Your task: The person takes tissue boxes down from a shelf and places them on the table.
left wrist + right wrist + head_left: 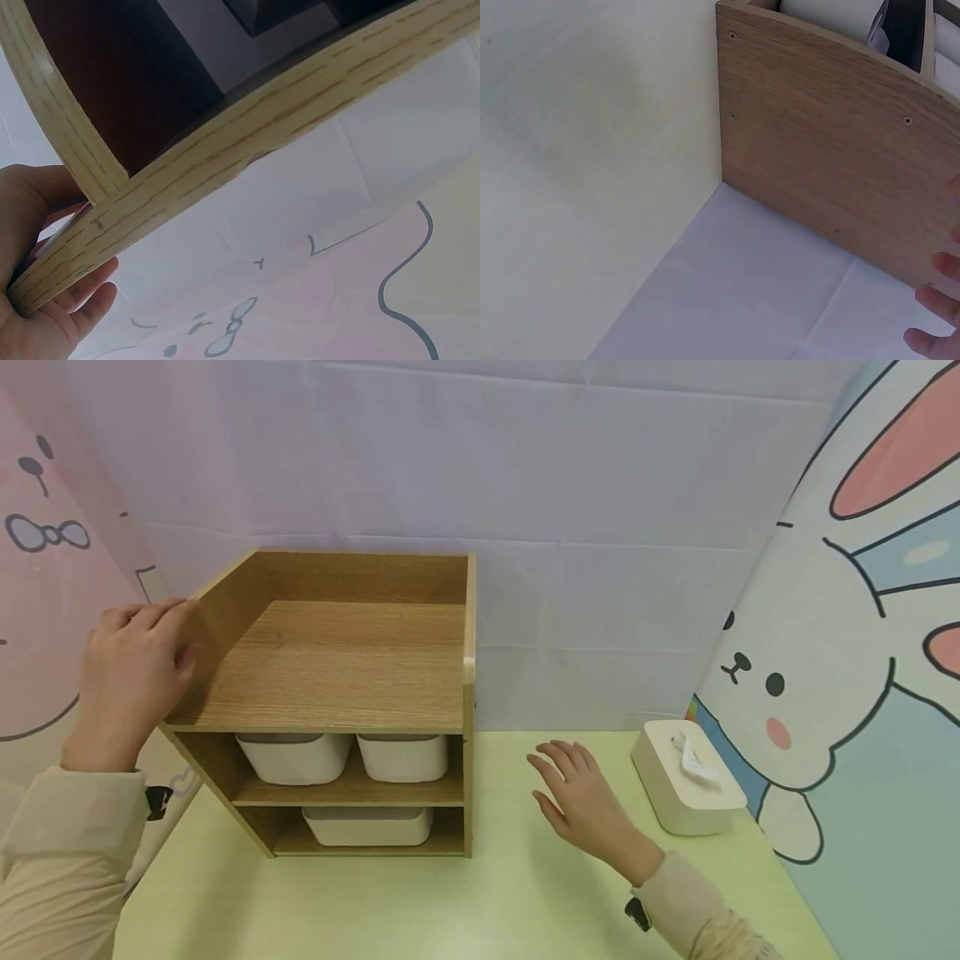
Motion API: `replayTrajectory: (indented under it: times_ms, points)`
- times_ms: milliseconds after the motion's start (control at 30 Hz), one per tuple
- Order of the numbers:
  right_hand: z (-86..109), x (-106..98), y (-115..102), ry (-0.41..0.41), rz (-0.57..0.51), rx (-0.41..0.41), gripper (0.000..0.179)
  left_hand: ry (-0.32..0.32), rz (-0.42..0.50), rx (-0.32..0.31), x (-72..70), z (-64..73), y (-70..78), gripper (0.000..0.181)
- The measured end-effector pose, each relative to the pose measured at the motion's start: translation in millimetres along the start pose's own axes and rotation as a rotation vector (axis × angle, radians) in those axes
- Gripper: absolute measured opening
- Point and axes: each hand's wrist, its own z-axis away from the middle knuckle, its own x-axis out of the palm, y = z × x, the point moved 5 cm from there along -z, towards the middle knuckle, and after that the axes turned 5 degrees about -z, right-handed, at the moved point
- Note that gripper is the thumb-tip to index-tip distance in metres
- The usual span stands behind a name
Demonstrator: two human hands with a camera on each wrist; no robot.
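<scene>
A wooden storage shelf (352, 668) with an open top tier stands upright on the table. My left hand (138, 664) grips the upper edge of its left side panel, with the thumb on one face and fingers on the other, as the left wrist view shows around the panel edge (150, 202). Two white bins (296, 764) sit in the middle tier, and one wider white bin (367, 831) is in the bottom tier. Right of the shelf, my right hand (588, 806) hovers with fingers spread, holding nothing, apart from the right side panel (825, 135).
A white tissue box (675, 793) with a tissue sticking out stands at the table's right side. The pale yellow-green table (360, 910) extends in front of the shelf. Behind hangs a pale cloth (600, 610); a printed rabbit sheet (825, 693) covers the right side.
</scene>
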Motion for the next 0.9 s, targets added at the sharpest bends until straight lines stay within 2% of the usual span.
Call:
replayTrajectory:
  times_ms: [167, 333, 533, 900]
  points:
    - [-10.1, -1, -16, -0.028, -0.012, -0.053, 0.037, -0.002, -0.002, 0.003, -0.3, -0.3, 0.9, 0.041]
    - [-18.0, -3, -32, -0.070, -0.003, -0.100, 0.044, 0.014, -0.002, 0.016, -0.5, -0.3, 2.1, 0.041]
    - [-25.3, -8, -51, -0.030, 0.002, -0.205, 0.037, 0.022, -0.011, 0.023, -0.5, -0.4, 2.9, 0.041]
    - [-41.5, -7, -85, 0.015, 0.007, -0.330, 0.034, 0.003, -0.001, 0.005, 0.6, -0.2, 0.7, 0.041]
